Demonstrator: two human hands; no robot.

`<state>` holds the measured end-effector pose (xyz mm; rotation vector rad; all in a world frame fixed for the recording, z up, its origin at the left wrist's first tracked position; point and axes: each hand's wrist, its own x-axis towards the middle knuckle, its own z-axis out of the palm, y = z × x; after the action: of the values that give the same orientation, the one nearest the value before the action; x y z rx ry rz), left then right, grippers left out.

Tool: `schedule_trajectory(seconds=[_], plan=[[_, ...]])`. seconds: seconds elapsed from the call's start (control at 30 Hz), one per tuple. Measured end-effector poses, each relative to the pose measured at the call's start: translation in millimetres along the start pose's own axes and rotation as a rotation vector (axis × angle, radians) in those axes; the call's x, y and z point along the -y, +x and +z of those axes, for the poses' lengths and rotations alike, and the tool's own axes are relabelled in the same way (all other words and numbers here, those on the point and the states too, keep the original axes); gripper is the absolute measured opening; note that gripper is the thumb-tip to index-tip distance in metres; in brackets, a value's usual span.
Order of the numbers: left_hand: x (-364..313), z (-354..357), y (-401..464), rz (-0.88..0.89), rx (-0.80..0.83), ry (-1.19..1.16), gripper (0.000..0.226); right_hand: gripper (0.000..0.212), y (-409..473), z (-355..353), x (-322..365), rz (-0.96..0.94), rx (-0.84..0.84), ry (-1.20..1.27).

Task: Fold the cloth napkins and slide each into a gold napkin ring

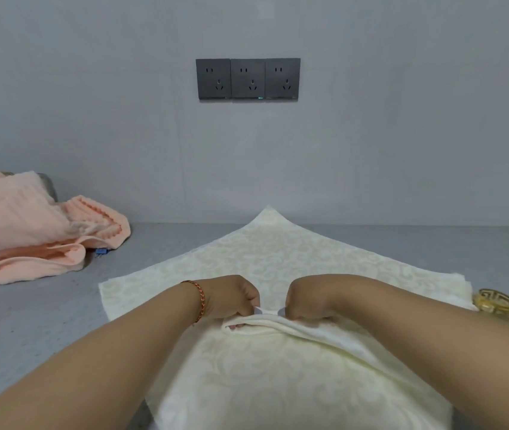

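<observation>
Napkin (278, 265) cream, no legible writing; left hand (231, 297), right hand (309, 297) both pinch its raised fold.

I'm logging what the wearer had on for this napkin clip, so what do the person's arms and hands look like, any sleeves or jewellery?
Both forearms are bare, with no sleeves in view. The left hand has a thin braided cord bracelet in red and orange at its wrist. The right hand shows no bracelet, watch or glove. No rings can be made out on either hand.
</observation>
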<state>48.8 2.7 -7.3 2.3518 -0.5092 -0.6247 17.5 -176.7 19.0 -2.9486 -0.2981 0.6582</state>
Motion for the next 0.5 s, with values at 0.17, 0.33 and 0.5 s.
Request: schedule_trajectory(seconds=[0.17,0.33,0.5], plan=[[-1,7,0,0.012,-0.071,0.138,0.022,0.046,-3,13,-4,-0.078,-0.09,0.042],[0,21,-6,0.157,-0.407,0.205,0.023,0.03,-1,19,-7,-0.081,-0.115,0.079],[5,58,-39,0.429,-0.707,0.604,0.047,0.029,4,22,-3,-0.071,-0.127,0.077]])
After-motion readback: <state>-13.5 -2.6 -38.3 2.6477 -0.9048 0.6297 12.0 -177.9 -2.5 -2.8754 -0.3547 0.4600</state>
